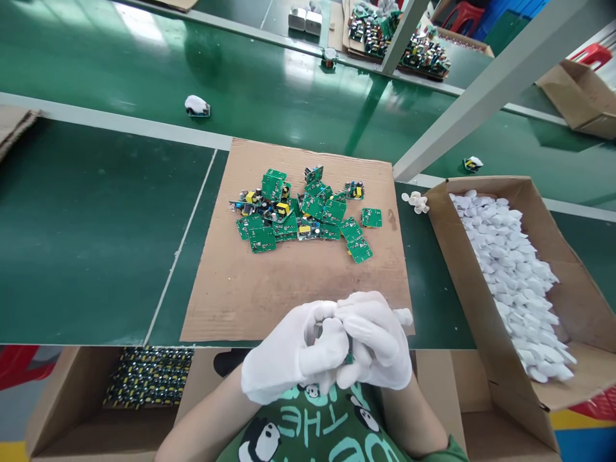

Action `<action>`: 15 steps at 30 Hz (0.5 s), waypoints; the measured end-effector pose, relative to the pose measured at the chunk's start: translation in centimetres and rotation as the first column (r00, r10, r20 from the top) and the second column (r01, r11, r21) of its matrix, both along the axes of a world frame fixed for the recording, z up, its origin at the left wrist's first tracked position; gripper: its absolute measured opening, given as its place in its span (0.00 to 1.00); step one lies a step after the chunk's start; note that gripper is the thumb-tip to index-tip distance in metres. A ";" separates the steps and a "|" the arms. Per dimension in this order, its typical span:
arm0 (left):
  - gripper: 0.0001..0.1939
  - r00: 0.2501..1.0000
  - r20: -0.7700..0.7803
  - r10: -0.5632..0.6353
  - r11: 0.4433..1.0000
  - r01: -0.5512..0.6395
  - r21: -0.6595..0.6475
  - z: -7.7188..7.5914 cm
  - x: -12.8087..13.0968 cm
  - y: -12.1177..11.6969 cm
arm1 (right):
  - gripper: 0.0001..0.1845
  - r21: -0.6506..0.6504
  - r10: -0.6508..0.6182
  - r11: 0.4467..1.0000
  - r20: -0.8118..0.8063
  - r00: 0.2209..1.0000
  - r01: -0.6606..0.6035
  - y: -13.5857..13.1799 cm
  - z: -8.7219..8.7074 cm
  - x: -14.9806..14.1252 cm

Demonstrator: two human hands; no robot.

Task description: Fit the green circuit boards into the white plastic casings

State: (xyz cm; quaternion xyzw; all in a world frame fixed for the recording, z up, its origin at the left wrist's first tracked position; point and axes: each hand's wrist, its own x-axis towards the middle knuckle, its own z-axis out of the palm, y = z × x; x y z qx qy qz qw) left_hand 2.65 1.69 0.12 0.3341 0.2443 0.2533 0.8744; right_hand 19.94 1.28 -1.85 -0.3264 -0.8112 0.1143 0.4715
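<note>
White gloves cover both of my hands, which meet at the near edge of a cardboard sheet. Between them is a small green circuit board, mostly hidden by the fingers. My left hand pinches it from one side. The fingers of my right hand are curled round its other side, over the top. Beyond the hands lies a loose heap of green circuit boards, some face down, others showing yellow and black components.
At right stands an open carton of small white pieces, with a few white caps beside it. Lower left, a box holds rows of boards. A grey post slants across the upper right. Single boards sit on the green belt.
</note>
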 end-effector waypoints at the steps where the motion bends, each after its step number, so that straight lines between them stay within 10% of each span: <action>1: 0.26 1.000 -0.003 -0.022 1.000 0.022 0.022 0.0 -0.1 0.0 | 0.21 -0.015 0.026 1.000 0.055 0.998 -0.025 0.1 0.1 0.1; 15: 0.25 0.996 0.011 0.085 0.988 -0.083 -0.133 0.3 -0.3 -0.3 | 0.11 0.057 0.029 0.998 0.069 0.997 -0.033 0.1 1.8 -0.4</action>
